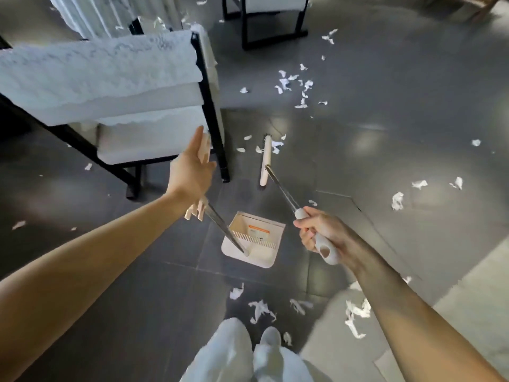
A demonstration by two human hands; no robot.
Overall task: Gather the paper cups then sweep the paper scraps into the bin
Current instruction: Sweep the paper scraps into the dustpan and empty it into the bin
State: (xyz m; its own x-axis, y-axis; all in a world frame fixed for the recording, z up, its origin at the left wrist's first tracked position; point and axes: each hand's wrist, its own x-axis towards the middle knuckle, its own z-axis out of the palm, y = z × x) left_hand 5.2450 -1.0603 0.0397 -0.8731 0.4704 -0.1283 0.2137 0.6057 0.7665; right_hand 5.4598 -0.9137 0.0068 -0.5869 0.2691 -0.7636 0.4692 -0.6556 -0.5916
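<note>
My right hand (pixel 316 232) grips the grey-white handle of a broom, whose metal rod slants up to the white broom head (pixel 265 161) resting on the dark floor. A white dustpan (pixel 259 255) stands on the floor between my arms. Its metal rod rises left to a white handle (pixel 196 212) that passes behind my left hand (pixel 191 172). That hand's fingers lie straight along the handle. White paper scraps (pixel 292 84) litter the floor far right, beside the broom head and near my feet (pixel 261 310). No paper cups are in view.
A white cushioned chair with a black frame (pixel 217 144) stands just left of the broom head. Another black-framed chair (pixel 272 37) is at the top. A lighter rug or floor section (pixel 468 299) lies at the lower right. My white trousers and shoes show at the bottom.
</note>
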